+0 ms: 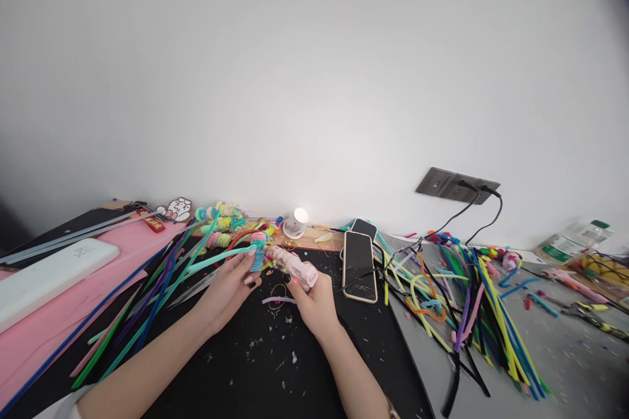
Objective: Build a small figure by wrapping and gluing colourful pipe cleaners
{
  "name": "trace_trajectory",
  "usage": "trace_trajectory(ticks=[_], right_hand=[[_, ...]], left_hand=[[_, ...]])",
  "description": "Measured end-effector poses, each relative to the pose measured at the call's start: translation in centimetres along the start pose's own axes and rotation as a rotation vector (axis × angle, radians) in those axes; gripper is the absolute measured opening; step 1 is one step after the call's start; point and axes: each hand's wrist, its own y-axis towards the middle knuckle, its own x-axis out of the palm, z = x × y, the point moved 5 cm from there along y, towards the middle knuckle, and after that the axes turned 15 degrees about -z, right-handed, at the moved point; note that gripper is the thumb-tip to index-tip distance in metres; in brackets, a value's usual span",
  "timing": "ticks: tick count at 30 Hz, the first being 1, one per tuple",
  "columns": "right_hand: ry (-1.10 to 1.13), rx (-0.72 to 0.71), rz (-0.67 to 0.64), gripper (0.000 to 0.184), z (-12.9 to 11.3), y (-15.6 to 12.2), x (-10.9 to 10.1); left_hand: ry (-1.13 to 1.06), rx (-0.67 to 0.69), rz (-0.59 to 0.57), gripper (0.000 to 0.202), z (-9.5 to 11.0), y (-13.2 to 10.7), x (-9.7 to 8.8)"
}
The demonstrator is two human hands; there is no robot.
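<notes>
My left hand (233,285) pinches a small blue ribbed piece of pipe cleaner work (257,259) between thumb and fingers. A long turquoise pipe cleaner (213,260) trails leftward from beside it. My right hand (317,304) is wrapped round a pale pink hot glue gun (295,265), its stained front end pointing left, close to the blue piece. I cannot tell whether the two touch. Just below the hands lies a short lilac pipe cleaner (278,300) on the black mat (275,366), among small scraps.
Two phones (358,265) lie right of my hands, crossed by a black cable running from the wall socket (457,185). Pipe cleaner bundles (484,314) spread at right, near pliers (590,317). A white cup (297,221) stands by the wall. A long white case (54,278) lies left.
</notes>
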Motion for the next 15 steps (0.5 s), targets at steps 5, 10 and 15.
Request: trace_trajectory(ticks=[5, 10, 15], right_hand=[[-0.027, 0.007, 0.005, 0.011, 0.11, -0.08, 0.0], [-0.11, 0.055, 0.011, 0.014, 0.13, -0.15, -0.05], [-0.332, 0.198, 0.028, 0.013, 0.44, -0.2, -0.53]], left_hand=[[0.007, 0.006, -0.007, 0.032, -0.04, 0.11, -0.15], [0.015, 0.005, -0.032, 0.029, -0.03, 0.07, -0.07], [0.061, 0.043, -0.02, 0.029, 0.26, 0.04, 0.06]])
